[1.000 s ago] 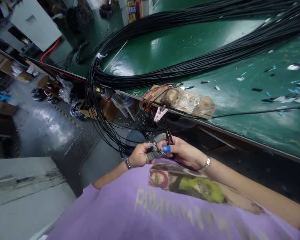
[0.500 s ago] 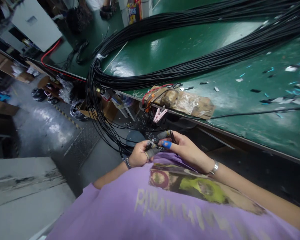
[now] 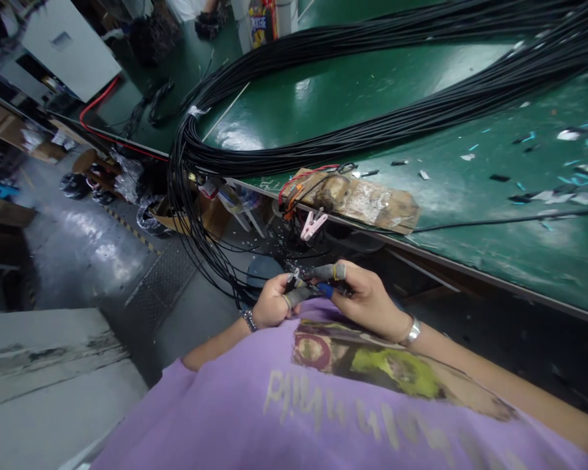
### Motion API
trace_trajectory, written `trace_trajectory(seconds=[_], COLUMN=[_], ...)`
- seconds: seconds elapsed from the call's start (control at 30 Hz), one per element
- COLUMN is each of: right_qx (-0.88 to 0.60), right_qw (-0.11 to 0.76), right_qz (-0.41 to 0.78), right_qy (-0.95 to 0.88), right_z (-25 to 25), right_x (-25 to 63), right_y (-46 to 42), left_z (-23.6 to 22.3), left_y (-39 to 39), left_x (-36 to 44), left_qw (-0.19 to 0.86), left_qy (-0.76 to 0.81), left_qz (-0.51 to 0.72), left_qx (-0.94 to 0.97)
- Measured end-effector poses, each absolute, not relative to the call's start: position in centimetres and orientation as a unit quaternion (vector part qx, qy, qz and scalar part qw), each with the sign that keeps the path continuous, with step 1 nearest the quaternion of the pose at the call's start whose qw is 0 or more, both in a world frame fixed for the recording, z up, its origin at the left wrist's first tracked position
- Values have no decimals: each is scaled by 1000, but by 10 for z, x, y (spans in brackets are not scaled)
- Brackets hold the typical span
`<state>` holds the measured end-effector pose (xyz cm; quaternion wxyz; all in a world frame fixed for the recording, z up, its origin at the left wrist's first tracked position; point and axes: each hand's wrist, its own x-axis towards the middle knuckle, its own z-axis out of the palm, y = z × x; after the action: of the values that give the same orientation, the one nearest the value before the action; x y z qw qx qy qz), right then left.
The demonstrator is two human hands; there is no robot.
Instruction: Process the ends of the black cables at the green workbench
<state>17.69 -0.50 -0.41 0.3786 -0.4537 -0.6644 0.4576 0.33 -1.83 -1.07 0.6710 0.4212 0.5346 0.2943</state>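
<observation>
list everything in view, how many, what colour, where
table: 1, green, top and right
cables: many, black, looped on the table, some hanging over its edge
wooden block: 1, brown, table's near edge
red cable: 2 lengths, red, upper left, near block
clip: 1, pale pink, beside the block
scraps: many, black, white, blue, table's right side
packet: 1, multicoloured, top centre
case: 1, white, upper left
cardboard boxes: several, brown, far left
round object: 1, bluish, near picture centre
small pieces: count unclear, mostly dark, between left hand and right hand
shirt: 1, purple, bottom
wristbands: 2, silvery, one per wrist
left hand: 1, grey finger covers, lower centre
right hand: 1, grey and blue finger covers, beside it
</observation>
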Motion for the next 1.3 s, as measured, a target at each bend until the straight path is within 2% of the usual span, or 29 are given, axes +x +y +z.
trace_trajectory(seconds=[0.23,0.43,0.7,0.8,0.97,1.1,1.2,1.3], right_qx=[-474,-470,-497,-496,-447,-377,-448,-468], right_qw=[374,348,353,380,365,342,374,370], right_qz=[628,632,632,590,388,390,390,364], right_qy=[-491,-508,-478,-511,-719,-767,-712,-716], right_z=[-3,-1,-12,-15,-10,-6,-7,-11], right_x=[170,168,167,167,172,176,179,182], right_y=[4,7,3,0,-4,-5,-3,-2], left_z=[-13,-11,-9,-11,-15,-15,-14,-13], left_y=[-19,-19,-19,-19,-16,-15,-15,-16], left_x=[2,2,4,4,5,6,6,5], left_qw=[675,674,674,671,661,665,659,658], left_qy=[536,543,550,549,566,569,576,574], left_qz=[289,284,284,286,285,288,295,298], left_qx=[416,412,404,409,402,390,384,385])
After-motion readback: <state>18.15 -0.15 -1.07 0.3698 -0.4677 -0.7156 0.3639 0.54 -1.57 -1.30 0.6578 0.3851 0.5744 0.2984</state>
